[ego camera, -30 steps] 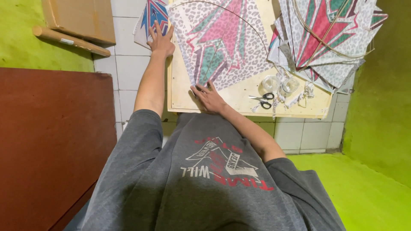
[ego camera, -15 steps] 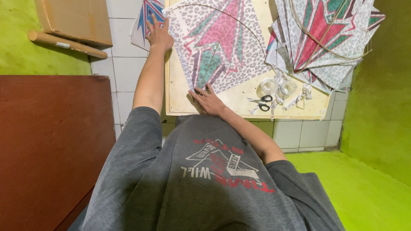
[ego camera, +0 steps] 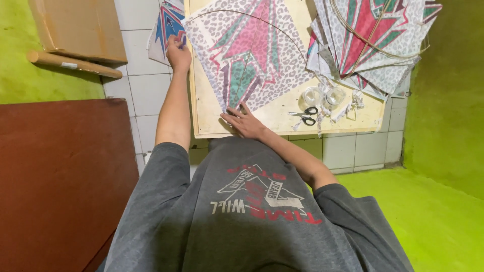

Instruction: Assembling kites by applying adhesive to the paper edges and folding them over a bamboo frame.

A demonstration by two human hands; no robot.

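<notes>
A paper kite (ego camera: 252, 55) with a leopard print and a pink and teal star lies on a pale wooden board (ego camera: 282, 121). A thin curved stick arches across its top. My left hand (ego camera: 177, 53) reaches far out and grips the kite's left corner. My right hand (ego camera: 243, 119) lies flat with its fingers spread, pressing the kite's bottom tip onto the board. Another kite (ego camera: 165, 25), with a blue and red pattern, sticks out from under the left corner.
A stack of similar kites (ego camera: 373, 40) covers the board's right end. Black-handled scissors (ego camera: 305, 116) and clear tape rolls (ego camera: 322, 95) lie near it. A cardboard box (ego camera: 75, 25) and a cardboard tube (ego camera: 73, 64) sit at the far left. A red-brown panel (ego camera: 60, 176) lies at my left.
My left hand has shifted slightly left and nearer to me at the kite's corner. My right hand stays on the bottom tip.
</notes>
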